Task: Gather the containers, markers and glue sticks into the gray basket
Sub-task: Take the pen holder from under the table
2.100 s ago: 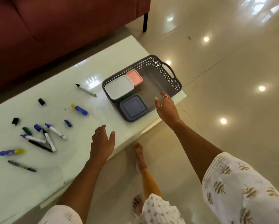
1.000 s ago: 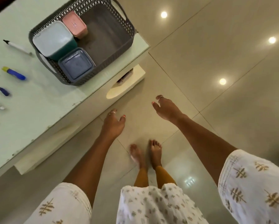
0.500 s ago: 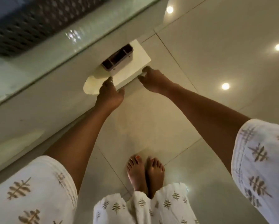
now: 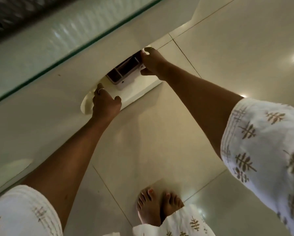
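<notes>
A small white container [image 4: 125, 76] with dark inner compartments sits on a low white shelf [image 4: 143, 89] under the tabletop. My right hand [image 4: 154, 63] grips its right end, thumb on the near side and fingers over the far edge. My left hand [image 4: 105, 103] hovers over the shelf just left of the container, fingers apart, holding nothing. Only a blurred strip of the gray basket [image 4: 11, 14] shows at the top left, on the glass tabletop. The markers, glue sticks and other containers are out of view.
The glass tabletop [image 4: 61, 46] with its green edge overhangs the shelf and hides the container's far side. The cream table side [image 4: 40, 120] runs along the left. My bare feet [image 4: 158, 206] stand on the glossy tiled floor.
I have bent lower and both hands have moved in under the tabletop. My right hand has closed on the container's right end, and my left hand has shifted left along the shelf.
</notes>
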The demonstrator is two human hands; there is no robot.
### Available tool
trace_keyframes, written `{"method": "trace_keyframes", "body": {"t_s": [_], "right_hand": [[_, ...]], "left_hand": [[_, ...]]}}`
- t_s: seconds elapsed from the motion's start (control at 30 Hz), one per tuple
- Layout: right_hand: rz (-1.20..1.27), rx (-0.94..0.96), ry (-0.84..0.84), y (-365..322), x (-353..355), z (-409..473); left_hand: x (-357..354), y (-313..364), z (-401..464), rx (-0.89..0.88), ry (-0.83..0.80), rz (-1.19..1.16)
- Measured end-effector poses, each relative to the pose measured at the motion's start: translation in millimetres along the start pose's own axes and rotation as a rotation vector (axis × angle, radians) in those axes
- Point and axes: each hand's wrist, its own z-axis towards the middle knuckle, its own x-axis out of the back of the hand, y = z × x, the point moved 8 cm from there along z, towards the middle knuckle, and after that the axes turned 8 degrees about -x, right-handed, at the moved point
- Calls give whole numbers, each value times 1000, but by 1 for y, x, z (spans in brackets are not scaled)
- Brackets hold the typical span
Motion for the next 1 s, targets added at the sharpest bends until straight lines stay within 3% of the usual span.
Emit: {"method": "trace_keyframes", "body": {"t_s": [0.23,0.63,1.0], "right_hand": [[40,-51,87,17,-5,0],[121,-159,75,78,38,-123],[-11,-191,-25,20,40,-302]], "left_hand": [[-1,-5,-5,14,-8,-20],[9,-3,-109,48,-164,-13],[124,4,-254,179,-133,-86]]}}
